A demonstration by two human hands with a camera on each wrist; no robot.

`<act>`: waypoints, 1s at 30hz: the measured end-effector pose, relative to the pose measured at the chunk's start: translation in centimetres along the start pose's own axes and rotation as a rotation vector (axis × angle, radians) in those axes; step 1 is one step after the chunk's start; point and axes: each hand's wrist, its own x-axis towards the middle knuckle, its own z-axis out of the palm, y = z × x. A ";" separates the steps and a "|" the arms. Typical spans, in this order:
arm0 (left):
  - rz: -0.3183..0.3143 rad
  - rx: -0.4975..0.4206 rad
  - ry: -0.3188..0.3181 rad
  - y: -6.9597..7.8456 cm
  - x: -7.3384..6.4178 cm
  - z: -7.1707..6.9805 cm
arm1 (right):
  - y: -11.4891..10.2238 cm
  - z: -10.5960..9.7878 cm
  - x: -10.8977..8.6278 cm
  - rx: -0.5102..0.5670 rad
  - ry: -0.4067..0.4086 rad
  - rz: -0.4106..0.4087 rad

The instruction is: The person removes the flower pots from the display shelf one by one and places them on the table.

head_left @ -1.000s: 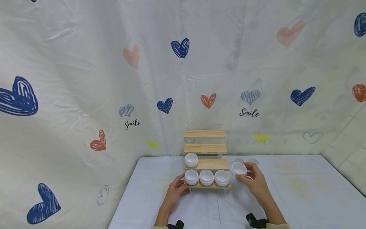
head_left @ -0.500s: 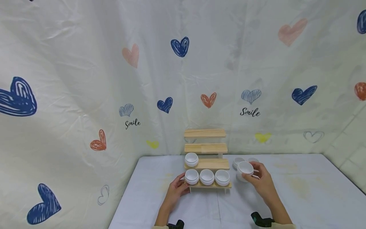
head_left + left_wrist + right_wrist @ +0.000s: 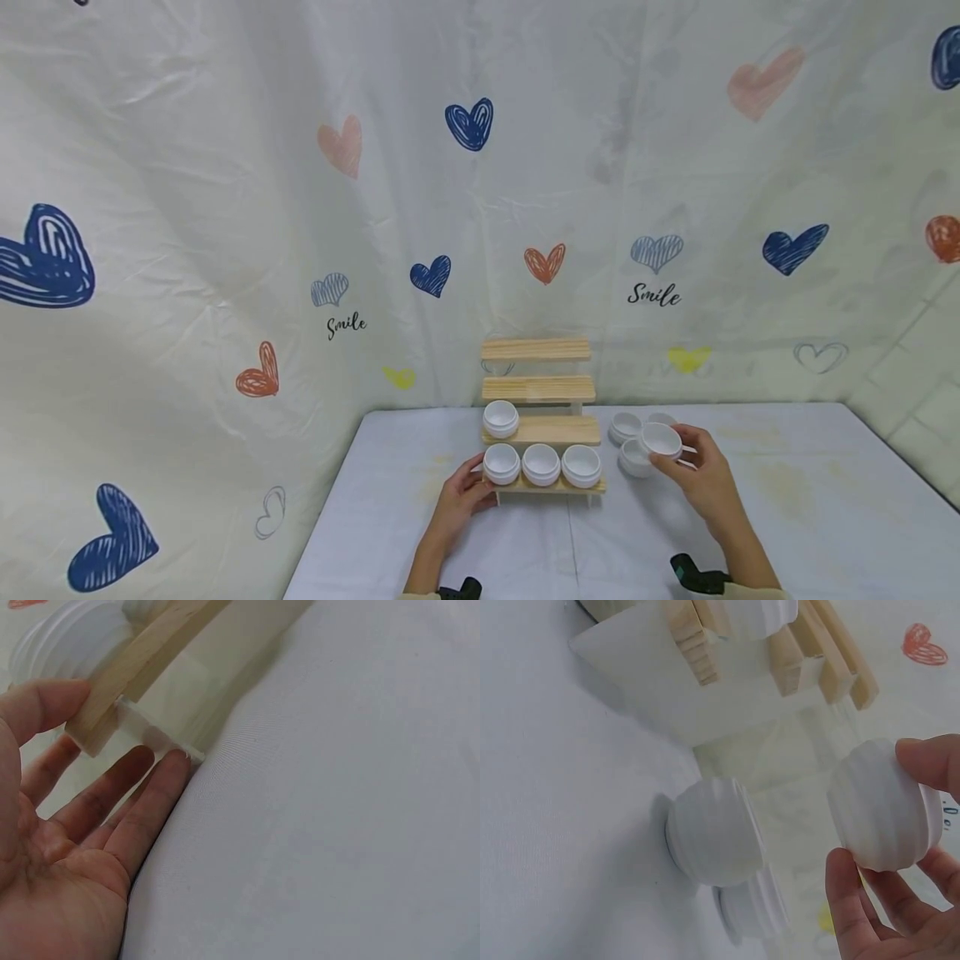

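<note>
A person's right hand (image 3: 705,477) is pinching a ribbed white cup (image 3: 662,440) between thumb and fingers, holding it above the worktop (image 3: 780,525), right of a four-tier wooden rack (image 3: 562,430). Other loose cups (image 3: 635,461) are standing close by. The left hand (image 3: 457,498) is gripping the lowest tier's left end, near the shelved cups (image 3: 542,467). Good handling probably means the right hand is keeping its cup level and clear of its neighbours, while the left is steadying the rack without tugging, since jolting could be toppling cups.
</note>
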 end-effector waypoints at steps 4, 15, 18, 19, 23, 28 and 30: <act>-0.008 0.001 0.003 0.1 -0.1 0.0 | 0.3 -0.5 0.0 0.000 -0.002 0.022; -0.016 -0.011 0.008 0.0 0.1 0.1 | 2.1 -1.6 0.2 -0.093 0.013 0.089; -0.009 -0.016 0.004 -0.1 0.2 0.0 | 2.4 -1.8 0.3 -0.105 0.015 0.110; -0.006 -0.017 0.002 -0.1 0.2 0.0 | 2.4 -1.9 0.3 -0.104 0.014 0.118; -0.003 -0.021 -0.003 -0.2 0.3 0.0 | 2.7 -2.1 0.4 -0.109 0.007 0.161; -0.003 -0.025 -0.009 -0.2 0.1 -0.1 | 3.3 -2.4 0.4 -0.127 0.003 0.236; -0.003 -0.024 -0.010 -0.2 0.0 -0.1 | 3.6 -2.5 0.5 -0.130 0.002 0.256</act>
